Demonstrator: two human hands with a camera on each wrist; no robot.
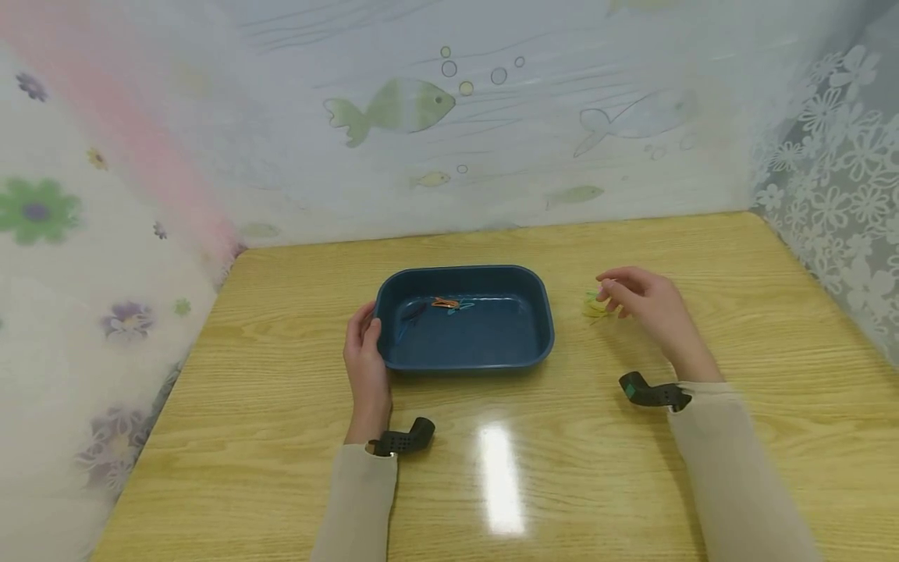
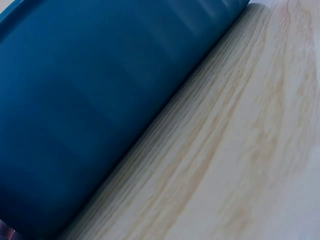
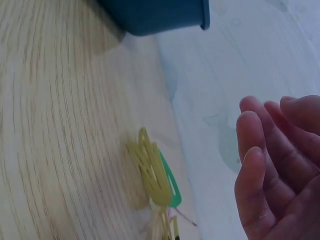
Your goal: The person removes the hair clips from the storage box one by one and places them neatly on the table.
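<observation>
A dark blue rectangular tub [image 1: 463, 332] stands on the table, and my left hand [image 1: 365, 351] holds its left side, thumb at the rim. Only the outer wall of the tub [image 2: 100, 90] fills the left wrist view; most of that hand is out of it. Inside the tub lie an orange clip [image 1: 445, 303] and a light blue clip [image 1: 461, 307]. To the right, my right hand [image 1: 642, 297] hovers by a small pile of yellow looped clips [image 3: 152, 170], with a green clip [image 3: 172, 185] against them. Its fingers are loosely bent, nothing visible between them.
The wood-grain table [image 1: 281, 468] ends at a pale curtain [image 1: 492, 172] with printed fish at the back. Flowered sheets [image 1: 126, 257] hang along both sides. A black wrist camera [image 1: 407, 439] sticks out from the left sleeve, and another camera [image 1: 649, 390] from the right.
</observation>
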